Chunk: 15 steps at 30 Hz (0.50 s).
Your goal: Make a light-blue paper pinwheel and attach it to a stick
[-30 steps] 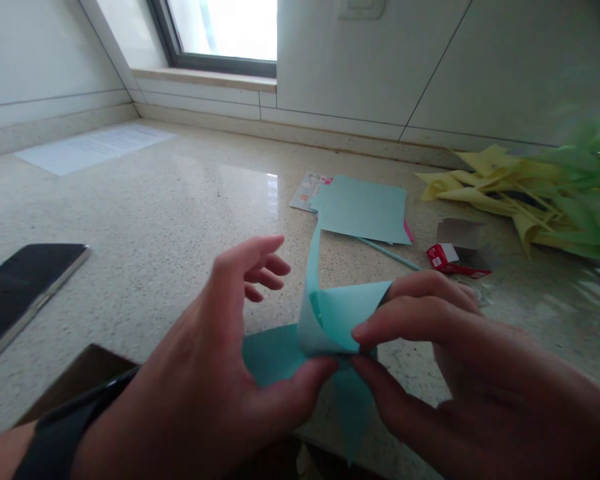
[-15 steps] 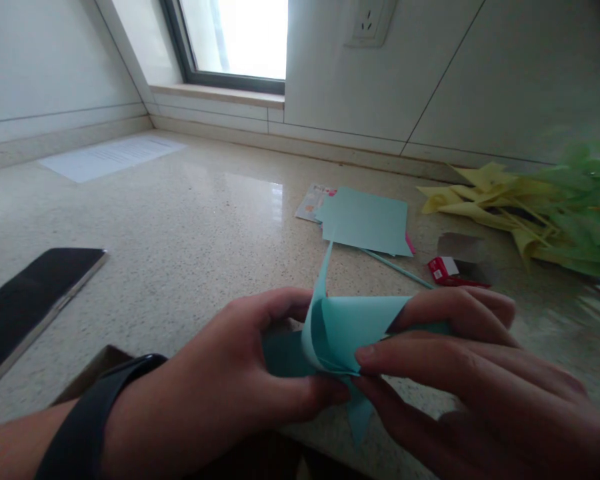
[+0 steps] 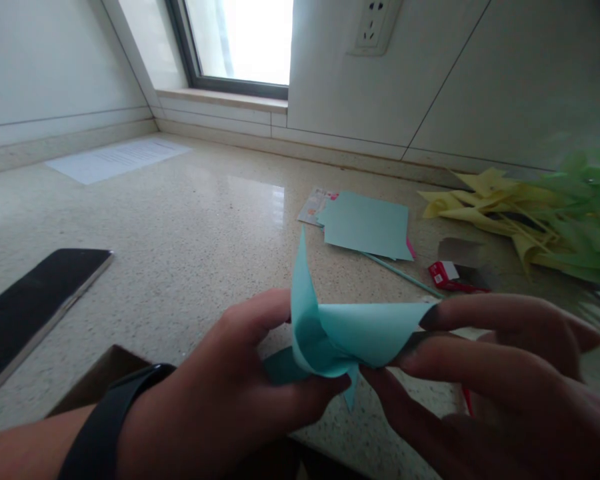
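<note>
from my remote seat i'd call this a home, probably its kitchen: i see a speckled stone counter [image 3: 205,220], large pale wall tiles [image 3: 337,93], a window [image 3: 253,43] and a wall socket [image 3: 372,30].

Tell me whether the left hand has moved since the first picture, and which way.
Yes. The left hand has moved downward in view: its fingers sit farther below the windowsill, partly behind the curled teal paper.

A pale speckled countertop [image 3: 205,247] is bordered at the back by a low upstand [image 3: 330,154]. White wall panels [image 3: 340,93] are divided by thin dark joints [image 3: 446,80]. Bright daylight is admitted through a dark-framed window [image 3: 245,40] above a narrow sill [image 3: 225,99]; a power socket [image 3: 372,27] is mounted to its right. The upper right corner is blurred, apparently wall too.
</note>
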Motion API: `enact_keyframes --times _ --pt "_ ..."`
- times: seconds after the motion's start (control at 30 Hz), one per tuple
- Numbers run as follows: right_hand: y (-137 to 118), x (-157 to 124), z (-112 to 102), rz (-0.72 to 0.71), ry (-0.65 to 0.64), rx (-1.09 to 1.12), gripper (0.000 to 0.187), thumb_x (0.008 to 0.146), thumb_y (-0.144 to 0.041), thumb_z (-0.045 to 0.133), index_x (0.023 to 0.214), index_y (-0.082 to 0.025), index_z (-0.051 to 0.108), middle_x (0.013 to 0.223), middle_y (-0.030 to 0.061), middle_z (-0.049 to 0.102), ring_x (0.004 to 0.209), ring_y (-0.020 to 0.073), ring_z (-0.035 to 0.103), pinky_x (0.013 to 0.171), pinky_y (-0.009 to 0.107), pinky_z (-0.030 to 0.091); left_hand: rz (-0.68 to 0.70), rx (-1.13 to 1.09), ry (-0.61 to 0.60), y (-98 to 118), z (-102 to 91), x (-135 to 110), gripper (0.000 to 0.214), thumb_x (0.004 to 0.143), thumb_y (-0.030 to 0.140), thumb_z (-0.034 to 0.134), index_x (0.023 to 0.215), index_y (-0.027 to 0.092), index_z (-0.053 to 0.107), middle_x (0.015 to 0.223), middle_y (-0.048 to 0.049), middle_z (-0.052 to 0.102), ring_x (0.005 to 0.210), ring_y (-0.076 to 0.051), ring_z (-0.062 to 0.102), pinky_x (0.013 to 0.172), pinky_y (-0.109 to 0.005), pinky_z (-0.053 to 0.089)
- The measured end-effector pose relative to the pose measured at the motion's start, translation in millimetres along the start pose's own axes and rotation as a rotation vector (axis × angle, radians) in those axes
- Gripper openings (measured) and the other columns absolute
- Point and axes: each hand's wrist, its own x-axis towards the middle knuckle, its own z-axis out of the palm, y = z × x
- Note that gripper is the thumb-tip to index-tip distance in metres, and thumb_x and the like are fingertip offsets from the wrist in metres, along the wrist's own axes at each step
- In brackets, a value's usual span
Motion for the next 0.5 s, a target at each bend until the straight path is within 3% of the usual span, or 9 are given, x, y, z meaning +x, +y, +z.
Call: enact_keyframes --times 0.07,0.13,0.23,0.37,0.5 --pt "-6 6 3 -0.021 0.012 -0.066 0.037 0.076 -0.011 0.075 0.104 -0.031 0.063 0.101 0.0031 0.064 0.099 0.0227 0.063 0.06 0.028 0.053 0.018 0.047 0.034 -3 1.0 -3 0.019 0.081 0.01 0.071 0.091 0.025 0.067 0.081 0.0062 0.074 0.066 -0.013 0.067 0.059 -0.02 0.057" --pt "-10 10 6 0.051 0.008 -0.057 0.032 0.08 -0.012 0.07 0.105 -0.031 0.06 0.1 0.0025 0.063 0.096 0.0219 0.064 0.062 0.03 0.052 0.012 0.074 0.037 -5 2.0 -6 0.017 0.083 0.013 0.071 0.093 0.025 0.066 0.083 0.0046 0.075 0.069 -0.014 0.068 0.061 -0.022 0.058" --pt "-12 10 8 0.124 -0.011 -0.036 0.029 0.083 -0.017 0.068 0.106 -0.031 0.057 0.102 0.0021 0.06 0.088 0.0225 0.064 0.072 0.037 0.05 0.013 0.064 0.017 -7 3.1 -7 0.015 0.085 0.015 0.068 0.096 0.025 0.066 0.089 0.0025 0.076 0.075 -0.016 0.071 0.069 -0.027 0.061" --pt "-11 9 10 0.183 0.017 0.035 0.034 0.081 -0.017 0.071 0.107 -0.033 0.055 0.103 0.0027 0.059 0.094 0.0279 0.063 0.083 0.049 0.044 0.04 0.109 0.049 -5 4.2 -6 0.009 0.084 0.015 0.068 0.087 0.024 0.066 0.081 0.0034 0.076 0.069 -0.016 0.069 0.067 -0.027 0.06" --pt "-13 9 12 0.264 0.049 0.166 0.033 0.08 -0.019 0.074 0.104 -0.035 0.058 0.101 0.0018 0.062 0.091 0.0272 0.064 0.076 0.048 0.049 0.085 0.088 0.062 -2 5.7 -5 0.013 0.084 0.012 0.066 0.088 0.025 0.066 0.079 0.0054 0.076 0.065 -0.014 0.069 0.065 -0.025 0.059"
